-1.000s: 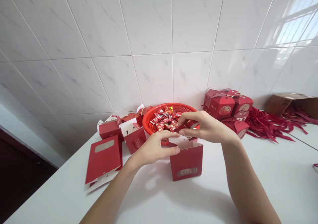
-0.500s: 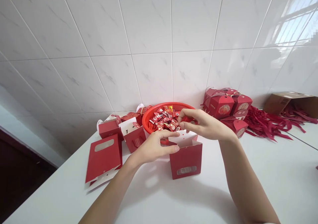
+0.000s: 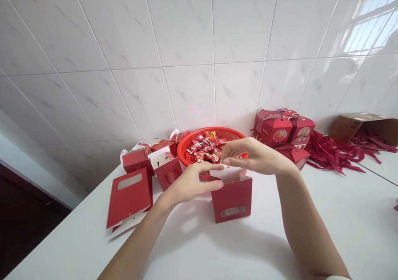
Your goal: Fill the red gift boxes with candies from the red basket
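Observation:
A red paper gift box [image 3: 232, 203] stands upright on the white table, its top open and its white inside showing. My left hand [image 3: 194, 184] is at its upper left side, thumb on the near edge and fingers along the raised white back flap [image 3: 229, 170]. My right hand [image 3: 248, 155] is above the back of the box, thumb and fingers pinched together by the flap's top edge. What the pinch holds, if anything, is hidden. Just behind the box sits a red plastic basket [image 3: 214, 129] full of red-wrapped candies [image 3: 205, 148], partly covered by my hands.
To the left lie flat folded red boxes [image 3: 129, 195] and opened boxes [image 3: 166, 172]. Finished red boxes [image 3: 276, 131] are stacked on the right against the tiled wall [image 3: 189, 97]. Beyond them are dark red ribbons [image 3: 331, 153] and a cardboard box [image 3: 345, 126] on its side.
My right hand's fingertips have dropped slightly and moved left, down to the box's back flap. My left hand keeps its place on the box.

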Demonstrator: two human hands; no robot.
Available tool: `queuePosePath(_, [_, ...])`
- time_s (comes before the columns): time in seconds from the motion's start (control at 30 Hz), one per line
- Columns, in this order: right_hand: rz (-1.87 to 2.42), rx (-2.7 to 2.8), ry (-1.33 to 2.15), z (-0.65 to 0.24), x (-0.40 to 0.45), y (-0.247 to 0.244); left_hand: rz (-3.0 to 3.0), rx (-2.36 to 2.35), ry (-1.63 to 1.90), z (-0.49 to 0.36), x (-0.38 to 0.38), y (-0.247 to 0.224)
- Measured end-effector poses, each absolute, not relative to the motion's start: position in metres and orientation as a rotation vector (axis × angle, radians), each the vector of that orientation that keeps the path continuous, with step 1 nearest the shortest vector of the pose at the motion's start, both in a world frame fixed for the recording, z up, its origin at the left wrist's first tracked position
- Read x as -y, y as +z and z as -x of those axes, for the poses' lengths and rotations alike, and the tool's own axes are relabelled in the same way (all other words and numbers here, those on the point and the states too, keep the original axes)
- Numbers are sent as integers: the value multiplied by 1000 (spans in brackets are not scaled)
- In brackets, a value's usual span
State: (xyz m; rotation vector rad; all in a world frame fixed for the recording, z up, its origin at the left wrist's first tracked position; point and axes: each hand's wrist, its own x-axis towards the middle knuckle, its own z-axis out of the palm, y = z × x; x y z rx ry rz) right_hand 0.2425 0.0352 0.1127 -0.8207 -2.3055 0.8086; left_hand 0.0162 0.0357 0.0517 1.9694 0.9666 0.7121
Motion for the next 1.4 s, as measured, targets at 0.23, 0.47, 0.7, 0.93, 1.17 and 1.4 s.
queuePosePath(0.23, [937,2231,650,-256,-35,112,-2283,-929,970,-21,-41,42])
queuePosePath(0.47, [1129,2284,466,-258,-39,109,-2675,-834,1306,-21,-56,23])
queuePosePath(0.7, [1204,2408,512,-258,-44,105,-2846,-771,1380,-19,-61,17])
queuePosePath(0.93, [1468,2613,462,-249,-51,98,-2619,-672,1381,-20,-57,21])
queuePosePath(1.17, [1087,2595,600,-251,-53,94,-2465,-716,1299,-22,-56,22])
queuePosePath(1.4, [1056,2573,585,-245,-67,78,-2381,-797,1256,-22,-66,12])
